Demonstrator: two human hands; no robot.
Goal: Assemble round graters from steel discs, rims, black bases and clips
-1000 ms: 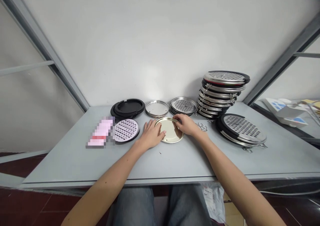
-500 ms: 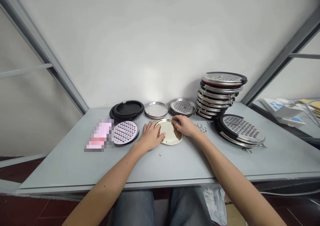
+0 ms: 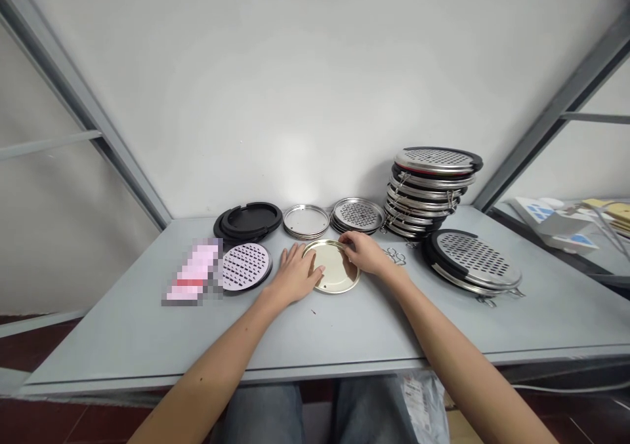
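A shallow, shiny gold-toned round metal plate (image 3: 332,275) with a raised rim and a small hole near its front edge lies on the table before me. My left hand (image 3: 296,276) rests at its left side, fingers stretched out and apart, thumb reaching over the rim. At the back right of the rim, my right hand (image 3: 364,252) is curled with its fingertips on the edge. Metal clips (image 3: 395,256) lie just right of that hand. Left of my left hand is a perforated round grater plate (image 3: 246,266) with a dark rim under it.
Along the wall stand black ring-shaped holders (image 3: 253,218), round metal plates (image 3: 306,218), perforated plates (image 3: 359,213) and a tall stack of assembled discs (image 3: 436,178). More assembled discs (image 3: 476,259) lie at the right. A blurred pink item (image 3: 194,270) is on the table (image 3: 354,336) at left.
The view has tilted slightly, so everything sits a little lower in the picture. Both hands keep nearly the same place at the gold plate.
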